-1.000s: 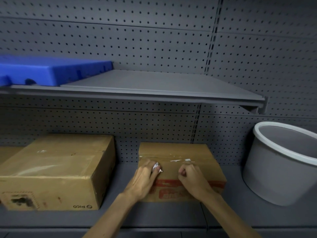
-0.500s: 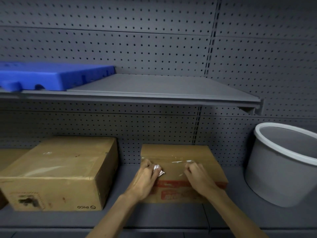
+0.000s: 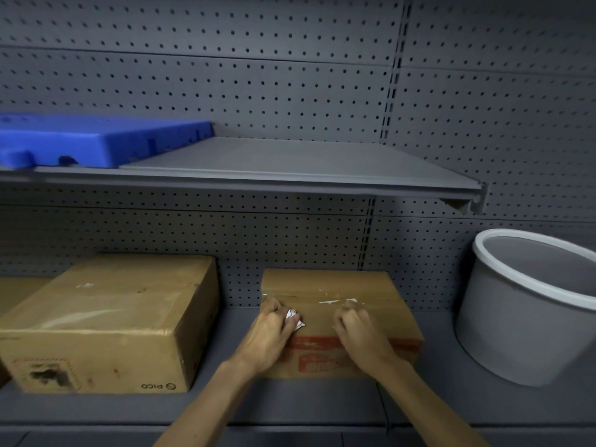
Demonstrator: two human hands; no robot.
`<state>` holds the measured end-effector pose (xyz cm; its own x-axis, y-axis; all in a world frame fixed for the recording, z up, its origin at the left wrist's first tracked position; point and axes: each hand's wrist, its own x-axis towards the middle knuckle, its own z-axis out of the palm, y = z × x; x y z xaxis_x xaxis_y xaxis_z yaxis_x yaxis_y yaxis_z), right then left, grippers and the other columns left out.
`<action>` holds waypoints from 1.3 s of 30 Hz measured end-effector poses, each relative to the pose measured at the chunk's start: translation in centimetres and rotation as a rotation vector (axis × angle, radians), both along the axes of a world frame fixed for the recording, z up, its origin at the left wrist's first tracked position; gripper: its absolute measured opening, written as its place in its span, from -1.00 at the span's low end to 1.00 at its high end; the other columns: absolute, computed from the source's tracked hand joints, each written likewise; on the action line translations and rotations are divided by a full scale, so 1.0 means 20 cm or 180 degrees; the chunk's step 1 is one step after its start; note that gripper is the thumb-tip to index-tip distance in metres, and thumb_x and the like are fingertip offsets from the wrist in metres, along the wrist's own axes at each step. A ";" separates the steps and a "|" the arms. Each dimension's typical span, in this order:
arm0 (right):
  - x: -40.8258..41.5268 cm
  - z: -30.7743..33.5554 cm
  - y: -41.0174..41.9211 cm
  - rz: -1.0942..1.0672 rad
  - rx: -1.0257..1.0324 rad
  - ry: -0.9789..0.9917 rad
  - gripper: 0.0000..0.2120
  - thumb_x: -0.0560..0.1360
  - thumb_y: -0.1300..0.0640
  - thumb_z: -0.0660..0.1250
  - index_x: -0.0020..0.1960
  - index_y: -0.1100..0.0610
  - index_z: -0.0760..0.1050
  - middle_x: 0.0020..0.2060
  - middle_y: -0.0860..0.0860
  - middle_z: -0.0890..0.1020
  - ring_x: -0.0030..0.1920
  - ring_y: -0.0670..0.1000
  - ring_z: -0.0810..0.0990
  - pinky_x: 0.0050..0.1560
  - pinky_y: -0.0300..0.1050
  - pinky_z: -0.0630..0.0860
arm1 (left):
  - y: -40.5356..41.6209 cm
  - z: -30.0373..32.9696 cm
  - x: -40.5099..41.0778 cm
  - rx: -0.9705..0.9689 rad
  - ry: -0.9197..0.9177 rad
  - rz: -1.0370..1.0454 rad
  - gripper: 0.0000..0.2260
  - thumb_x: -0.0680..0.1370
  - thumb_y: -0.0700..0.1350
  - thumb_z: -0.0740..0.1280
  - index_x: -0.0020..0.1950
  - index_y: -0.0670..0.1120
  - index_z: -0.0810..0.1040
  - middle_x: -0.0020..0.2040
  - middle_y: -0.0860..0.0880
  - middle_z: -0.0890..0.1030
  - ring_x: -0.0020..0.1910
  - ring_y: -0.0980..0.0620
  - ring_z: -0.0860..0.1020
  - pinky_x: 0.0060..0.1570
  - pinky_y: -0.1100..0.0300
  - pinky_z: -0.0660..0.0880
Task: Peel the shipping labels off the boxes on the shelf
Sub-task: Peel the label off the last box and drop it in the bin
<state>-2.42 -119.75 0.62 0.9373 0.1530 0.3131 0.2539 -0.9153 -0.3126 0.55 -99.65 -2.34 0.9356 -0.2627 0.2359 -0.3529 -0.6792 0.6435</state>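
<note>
A small cardboard box [image 3: 325, 285] with red print on its front stands on the lower shelf [image 3: 290, 404]. My left hand [image 3: 269, 337] rests on its top left part, shut on a crumpled white label scrap [image 3: 294, 318]. My right hand [image 3: 361, 333] sits on the box top with its fingers curled and pinched at the surface. White label remnants [image 3: 338, 301] still stick to the taped top just beyond the fingers. A larger cardboard box [image 3: 106, 317] stands to the left.
A grey bucket with a white rim [image 3: 529, 304] stands on the shelf at the right. An upper shelf [image 3: 290, 169] overhangs, with a blue plastic tray [image 3: 96, 140] on its left. Grey pegboard [image 3: 290, 75] backs everything. Another box edge [image 3: 16, 291] shows far left.
My right hand has shifted slightly forward over the box top, towards the label remnants. The left hand keeps the crumpled scrap in the same spot. The view has tilted a little.
</note>
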 end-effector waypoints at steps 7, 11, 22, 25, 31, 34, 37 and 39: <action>0.03 0.00 -0.07 -0.0141 0.0347 0.0081 -0.84 0.58 0.19 0.22 -0.14 0.16 0.51 -0.10 -0.03 0.53 -0.16 -0.12 0.43 -0.23 -0.28 0.42 | 0.01 0.01 -0.02 -0.0066 -0.0110 0.0036 -0.76 0.64 0.07 0.17 0.06 -0.06 0.52 0.00 0.06 0.38 -0.03 0.24 0.43 0.00 0.50 0.28; 0.02 -0.03 0.03 0.0093 0.0218 -0.0027 -0.90 0.52 0.22 0.27 -0.17 0.15 0.48 -0.11 -0.04 0.50 -0.08 -0.08 0.45 -0.05 -0.21 0.45 | 0.01 0.01 -0.03 -0.0100 -0.0141 0.0117 -0.82 0.64 0.04 0.19 0.08 -0.04 0.48 -0.03 0.07 0.36 -0.04 0.26 0.40 -0.04 0.56 0.26; 0.11 0.03 -0.07 -0.0353 0.0141 0.0216 -0.88 0.57 0.20 0.21 -0.14 0.12 0.42 0.03 -0.02 0.48 -0.04 -0.06 0.44 -0.07 -0.26 0.43 | 0.01 0.03 -0.07 -0.0811 0.0070 0.0221 -0.60 0.57 0.01 0.34 0.36 0.14 0.30 -0.01 0.17 0.50 0.02 0.20 0.53 -0.01 0.35 0.41; 0.12 0.00 0.08 0.0102 0.0132 0.0249 -0.87 0.57 0.19 0.22 -0.14 0.07 0.32 0.19 0.04 0.46 0.26 0.02 0.38 0.24 -0.14 0.35 | 0.01 0.02 -0.06 -0.0649 -0.0138 0.0223 -0.79 0.55 -0.02 0.36 0.06 0.19 0.36 -0.07 0.15 0.53 -0.06 0.21 0.53 -0.14 0.35 0.39; 0.15 -0.01 0.02 0.0116 0.0044 0.0229 -0.85 0.54 0.22 0.23 -0.19 0.11 0.33 0.09 0.02 0.49 0.21 0.04 0.41 0.24 -0.09 0.40 | -0.01 0.01 -0.05 -0.0380 -0.0300 0.0324 -0.87 0.53 -0.02 0.33 -0.10 0.11 0.37 -0.09 0.13 0.49 -0.14 0.21 0.49 -0.21 0.34 0.36; 0.16 0.00 -0.14 -0.0269 0.0131 0.0185 -0.81 0.52 0.24 0.26 -0.25 0.08 0.37 -0.12 -0.03 0.47 -0.08 -0.02 0.48 -0.10 -0.20 0.47 | -0.02 0.00 -0.05 -0.0370 -0.0305 0.0389 -0.88 0.51 0.00 0.33 -0.11 0.10 0.38 -0.12 0.13 0.51 -0.18 0.19 0.50 -0.26 0.35 0.36; 0.16 0.00 -0.15 -0.0440 0.0124 0.0112 -0.80 0.50 0.25 0.27 -0.26 0.08 0.37 -0.14 -0.02 0.47 -0.13 -0.03 0.47 -0.17 -0.21 0.46 | -0.02 -0.02 -0.04 -0.0407 -0.0329 0.0459 -0.88 0.52 0.02 0.34 -0.11 0.10 0.40 -0.16 0.12 0.53 -0.20 0.20 0.52 -0.29 0.38 0.36; 0.15 -0.02 -0.07 -0.0287 0.0118 0.0067 -0.85 0.52 0.23 0.26 -0.22 0.10 0.39 -0.09 -0.05 0.46 -0.03 -0.02 0.47 -0.05 -0.20 0.46 | -0.03 -0.02 -0.03 -0.0447 -0.0315 0.0472 -0.89 0.54 0.03 0.32 -0.11 0.08 0.41 -0.17 0.12 0.55 -0.19 0.20 0.53 -0.27 0.36 0.40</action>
